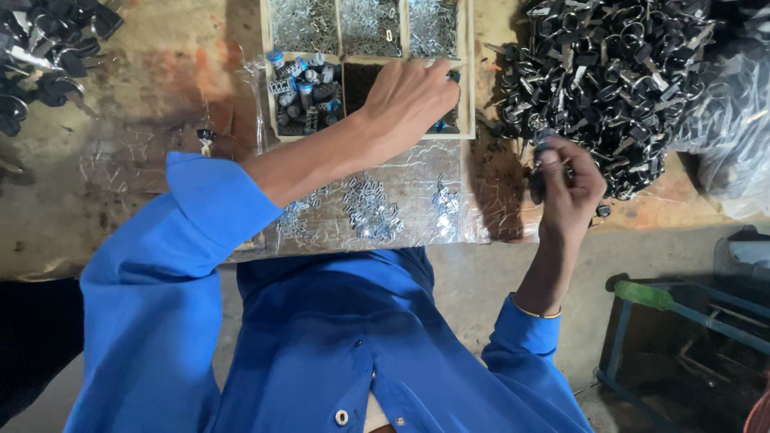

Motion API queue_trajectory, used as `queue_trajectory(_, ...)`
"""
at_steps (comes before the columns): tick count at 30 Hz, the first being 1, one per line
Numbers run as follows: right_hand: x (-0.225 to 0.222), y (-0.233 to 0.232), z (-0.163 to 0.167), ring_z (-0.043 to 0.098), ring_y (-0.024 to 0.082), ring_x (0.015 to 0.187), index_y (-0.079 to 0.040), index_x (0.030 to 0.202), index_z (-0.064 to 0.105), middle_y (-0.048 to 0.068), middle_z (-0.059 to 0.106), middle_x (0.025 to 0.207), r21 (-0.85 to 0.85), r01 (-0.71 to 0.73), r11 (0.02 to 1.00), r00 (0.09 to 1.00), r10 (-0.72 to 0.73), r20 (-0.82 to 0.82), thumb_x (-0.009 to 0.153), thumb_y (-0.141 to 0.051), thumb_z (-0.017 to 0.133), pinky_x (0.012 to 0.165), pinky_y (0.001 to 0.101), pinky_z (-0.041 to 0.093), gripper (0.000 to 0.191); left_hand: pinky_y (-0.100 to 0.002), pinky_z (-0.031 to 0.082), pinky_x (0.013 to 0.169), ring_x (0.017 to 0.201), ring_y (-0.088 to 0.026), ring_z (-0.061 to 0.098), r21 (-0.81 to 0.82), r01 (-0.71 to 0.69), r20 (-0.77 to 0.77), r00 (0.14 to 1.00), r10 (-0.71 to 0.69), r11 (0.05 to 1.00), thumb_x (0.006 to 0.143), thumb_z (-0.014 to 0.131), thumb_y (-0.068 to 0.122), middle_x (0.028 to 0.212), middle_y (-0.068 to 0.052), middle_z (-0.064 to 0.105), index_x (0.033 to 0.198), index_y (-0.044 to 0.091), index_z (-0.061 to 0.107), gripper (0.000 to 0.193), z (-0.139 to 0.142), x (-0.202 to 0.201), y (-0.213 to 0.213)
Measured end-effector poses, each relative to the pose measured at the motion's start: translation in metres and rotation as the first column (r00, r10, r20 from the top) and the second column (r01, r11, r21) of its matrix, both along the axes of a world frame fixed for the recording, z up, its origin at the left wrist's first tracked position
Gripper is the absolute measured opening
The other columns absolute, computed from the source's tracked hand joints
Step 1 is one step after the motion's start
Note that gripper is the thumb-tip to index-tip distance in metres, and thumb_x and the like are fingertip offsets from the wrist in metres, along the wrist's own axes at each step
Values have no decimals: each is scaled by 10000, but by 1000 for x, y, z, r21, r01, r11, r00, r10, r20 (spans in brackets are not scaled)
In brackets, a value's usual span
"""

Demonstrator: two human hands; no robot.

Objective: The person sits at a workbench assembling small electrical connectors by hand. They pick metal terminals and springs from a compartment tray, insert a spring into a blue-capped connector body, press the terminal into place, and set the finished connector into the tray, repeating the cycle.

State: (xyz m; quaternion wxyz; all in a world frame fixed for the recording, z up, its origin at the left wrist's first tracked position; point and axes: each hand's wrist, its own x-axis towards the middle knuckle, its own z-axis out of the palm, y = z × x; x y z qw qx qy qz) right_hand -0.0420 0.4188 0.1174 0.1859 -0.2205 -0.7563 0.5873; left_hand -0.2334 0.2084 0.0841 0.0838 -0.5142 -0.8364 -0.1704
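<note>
- While a person in a blue shirt leans over a workbench [96, 216], the left hand [409, 96] reaches into a wooden tray [465, 88], fingers curled down into a compartment; what it grips is hidden.
- Right hand [565, 188] is closed around a small dark part [539, 172], beside a heap of black keys [609, 72].
- Small metal clips [369, 208] lie on clear plastic near the tray.

I see open surface [120, 104] left of the tray [467, 72]; key heap [618, 72] crowds my right hand [565, 184].

divided tray [468, 72] left of key pile [618, 72]
</note>
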Motion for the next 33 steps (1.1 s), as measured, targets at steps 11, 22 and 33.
queue_trajectory(11,-6,-80,-21,629,68,848,13,1114,710,41,711,1003,175,-270,947,961,277,-19,949,24,814,754,211,506,195,-372,542,504,623,-223,614,147,-46,275,962,4,988,784,709,-14,983,-161,622,1104,82,743,336,5,-7,-24)
queue_trajectory(22,-33,-108,-4,687,227,941,-51,1109,745,109,647,1049,602,-439,667,877,463,127,859,-20,859,801,319,586,276,-329,508,586,699,-155,647,465,-176,573,807,-144,868,1008,744,68,1079,-65,736,1238,102,699,237,27,2,-120)
queue_trajectory(33,-47,-118,8,634,296,989,-71,1080,753,64,720,1076,788,-469,400,843,469,264,807,-85,882,841,397,529,302,-280,631,913,1029,-154,757,662,-328,701,589,-401,674,989,783,-60,1098,-76,754,1160,-17,659,216,8,16,-131)
